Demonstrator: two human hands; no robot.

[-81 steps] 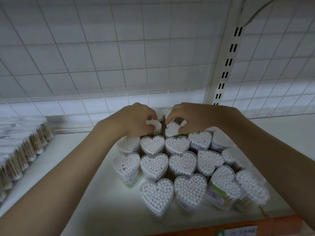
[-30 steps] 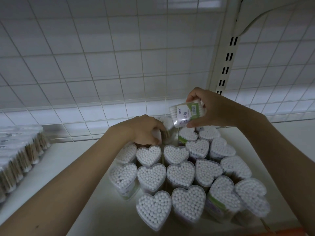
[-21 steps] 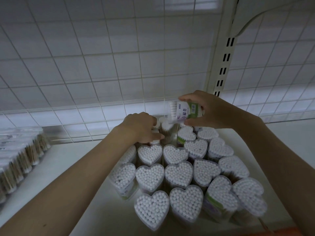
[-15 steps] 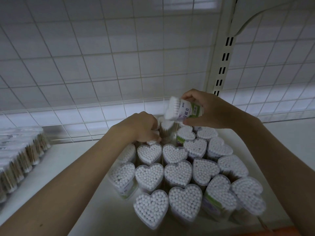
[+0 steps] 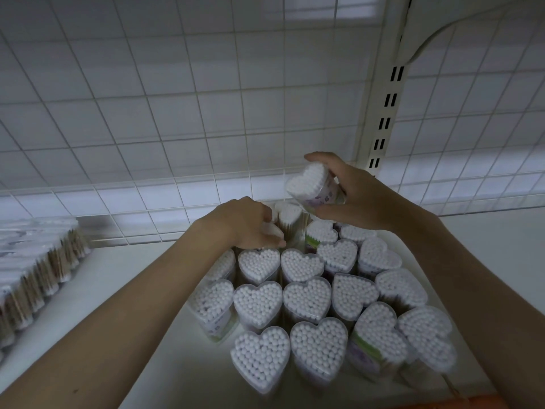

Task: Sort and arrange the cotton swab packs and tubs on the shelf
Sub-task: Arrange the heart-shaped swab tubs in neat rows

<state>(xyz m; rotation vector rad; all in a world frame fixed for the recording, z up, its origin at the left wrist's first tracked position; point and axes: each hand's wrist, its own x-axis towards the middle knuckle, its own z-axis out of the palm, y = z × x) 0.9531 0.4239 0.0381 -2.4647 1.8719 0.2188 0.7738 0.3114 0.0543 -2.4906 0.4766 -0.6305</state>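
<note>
Several clear heart-shaped tubs of white cotton swabs (image 5: 306,299) stand packed together on the white shelf (image 5: 124,290). My right hand (image 5: 356,196) holds one such tub (image 5: 312,184) tilted in the air above the back of the group, its heart-shaped top turned toward me. My left hand (image 5: 244,225) reaches into the back row, fingers curled round the top of a tub (image 5: 272,230) there; the grip itself is partly hidden.
Bagged packs of wooden-stick cotton swabs (image 5: 35,267) lie stacked at the shelf's left. A white wire grid (image 5: 206,128) backs the shelf, with a slotted upright post (image 5: 383,113) behind my right hand. Bare shelf shows at the right.
My right hand lifted a tub out of the back row and has since tipped it so its heart top faces me. My left hand stays at the back row.
</note>
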